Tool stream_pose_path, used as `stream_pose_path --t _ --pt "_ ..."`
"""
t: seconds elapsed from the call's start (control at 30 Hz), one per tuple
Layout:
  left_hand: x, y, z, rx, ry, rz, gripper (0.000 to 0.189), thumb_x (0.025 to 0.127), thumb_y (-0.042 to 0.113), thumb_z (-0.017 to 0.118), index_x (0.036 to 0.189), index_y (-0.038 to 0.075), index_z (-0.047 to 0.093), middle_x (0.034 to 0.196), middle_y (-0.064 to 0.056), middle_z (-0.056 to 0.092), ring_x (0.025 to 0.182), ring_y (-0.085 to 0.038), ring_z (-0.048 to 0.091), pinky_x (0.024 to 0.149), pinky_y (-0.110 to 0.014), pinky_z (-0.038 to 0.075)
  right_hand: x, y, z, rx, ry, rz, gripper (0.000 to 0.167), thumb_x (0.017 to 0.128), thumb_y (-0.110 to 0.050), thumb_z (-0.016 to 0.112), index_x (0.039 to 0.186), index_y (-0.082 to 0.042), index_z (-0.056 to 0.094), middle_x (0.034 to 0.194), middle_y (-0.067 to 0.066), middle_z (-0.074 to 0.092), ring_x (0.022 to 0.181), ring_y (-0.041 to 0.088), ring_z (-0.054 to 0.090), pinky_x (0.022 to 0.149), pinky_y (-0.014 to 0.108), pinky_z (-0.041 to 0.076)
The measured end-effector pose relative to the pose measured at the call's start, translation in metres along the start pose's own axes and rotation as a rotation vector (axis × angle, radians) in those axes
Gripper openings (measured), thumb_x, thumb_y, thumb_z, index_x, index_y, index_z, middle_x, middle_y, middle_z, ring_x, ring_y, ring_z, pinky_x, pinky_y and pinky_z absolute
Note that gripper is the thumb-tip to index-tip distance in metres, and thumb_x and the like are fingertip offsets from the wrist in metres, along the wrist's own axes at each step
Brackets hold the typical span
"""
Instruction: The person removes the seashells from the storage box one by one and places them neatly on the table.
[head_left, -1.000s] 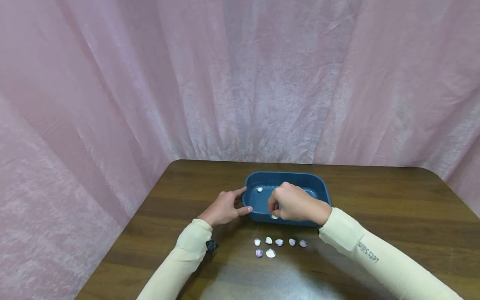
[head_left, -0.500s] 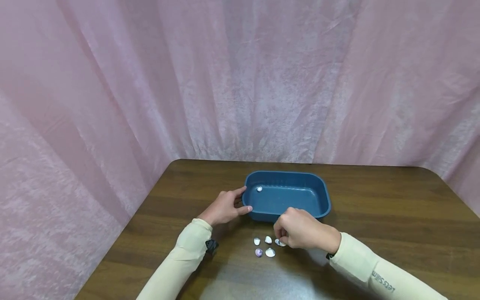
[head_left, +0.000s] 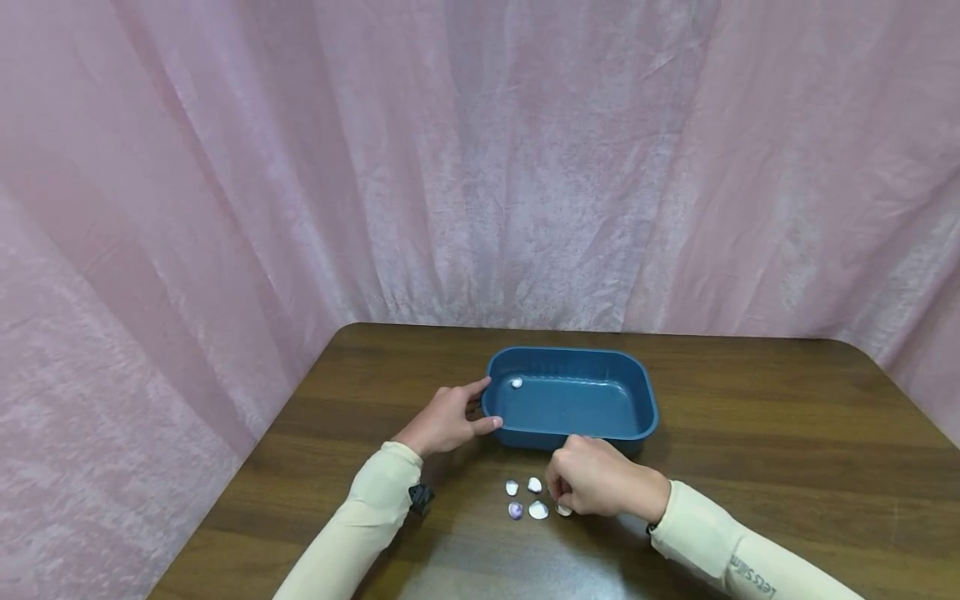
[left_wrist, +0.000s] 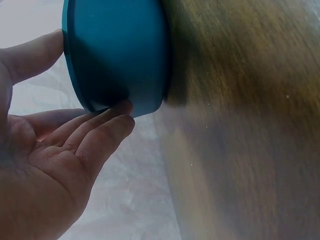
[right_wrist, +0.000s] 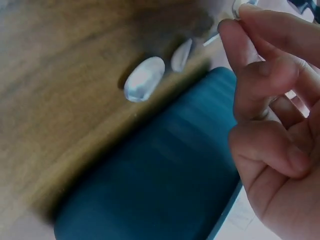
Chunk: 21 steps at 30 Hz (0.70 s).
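My left hand (head_left: 444, 419) touches the left end of a blue rectangular basin (head_left: 568, 439). Its fingers are fairly straight; in the left wrist view the thumb (left_wrist: 40, 56) meets the rim and other fingertips lie against the wall. My right hand (head_left: 603, 477) is low over the table just in front of the basin, pinching a small pale seashell (head_left: 563, 510) between thumb and fingertips. That shell (right_wrist: 239, 7) is partly cut off in the right wrist view. Left of it lie a white shell (head_left: 538, 509), a purple shell (head_left: 515, 510) and two pale shells (head_left: 535, 485) behind.
One small white shell (head_left: 517, 382) lies inside the basin near its left end. The brown wooden table (head_left: 750, 400) extends to both sides, with a pink curtain (head_left: 525, 167) beyond its far edge. Any shells behind my right hand are hidden in the head view.
My right hand has come from over the basin's near rim down to the table, carrying the shell to the right end of the front row. The left hand stays at the basin.
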<state>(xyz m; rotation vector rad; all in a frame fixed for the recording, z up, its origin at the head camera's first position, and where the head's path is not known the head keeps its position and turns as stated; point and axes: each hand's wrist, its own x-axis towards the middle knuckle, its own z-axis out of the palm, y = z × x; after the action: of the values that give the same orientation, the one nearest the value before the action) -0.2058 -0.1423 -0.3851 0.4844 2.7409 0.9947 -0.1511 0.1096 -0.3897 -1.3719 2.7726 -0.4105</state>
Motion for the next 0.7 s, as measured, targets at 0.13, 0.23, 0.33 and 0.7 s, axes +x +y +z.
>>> stream_pose_path --t 0.13,0.23,0.33,0.7 --pt "0.0003 -0.0006 0.0011 0.0 0.0 -0.002 0.076 0.095 0.036 0.07 0.156 0.006 0.036 0.15 -0.019 0.053 0.136 -0.03 0.056 0.11 -0.046 0.049 0.0004 -0.0001 0.0053 -0.019 -0.004 -0.014 0.025 0.07 -0.004 0.08 0.059 -0.023 0.068 0.054 -0.017 0.058 0.054 -0.006 0.043 0.048 0.014 0.036" --pt "0.0005 -0.0005 0.0016 -0.009 0.0 0.008 0.075 0.095 0.034 0.071 0.155 0.005 0.037 0.149 -0.019 0.053 0.135 -0.031 0.057 0.109 -0.046 0.05 0.001 -0.0003 0.0072 -0.018 0.003 -0.015 0.023 0.07 -0.003 0.079 0.06 -0.022 0.069 0.055 -0.017 0.059 0.055 -0.006 0.044 0.048 0.013 0.036" --pt "0.0006 -0.0001 0.0018 -0.017 0.001 0.02 0.074 0.095 0.032 0.07 0.154 0.003 0.037 0.149 -0.02 0.053 0.133 -0.031 0.058 0.108 -0.045 0.051 0.0016 -0.0002 0.0077 -0.014 0.014 -0.012 0.023 0.072 -0.003 0.078 0.061 -0.021 0.07 0.055 -0.016 0.059 0.054 -0.006 0.045 0.048 0.013 0.036" --pt "0.0001 0.0011 0.0006 -0.018 0.0 0.014 0.074 0.095 0.032 0.071 0.155 0.003 0.037 0.149 -0.02 0.052 0.134 -0.032 0.058 0.107 -0.046 0.051 0.0032 0.0042 0.0035 -0.01 0.058 0.003 0.019 0.075 -0.006 0.079 0.065 -0.021 0.072 0.057 -0.017 0.061 0.056 -0.007 0.047 0.049 0.013 0.039"
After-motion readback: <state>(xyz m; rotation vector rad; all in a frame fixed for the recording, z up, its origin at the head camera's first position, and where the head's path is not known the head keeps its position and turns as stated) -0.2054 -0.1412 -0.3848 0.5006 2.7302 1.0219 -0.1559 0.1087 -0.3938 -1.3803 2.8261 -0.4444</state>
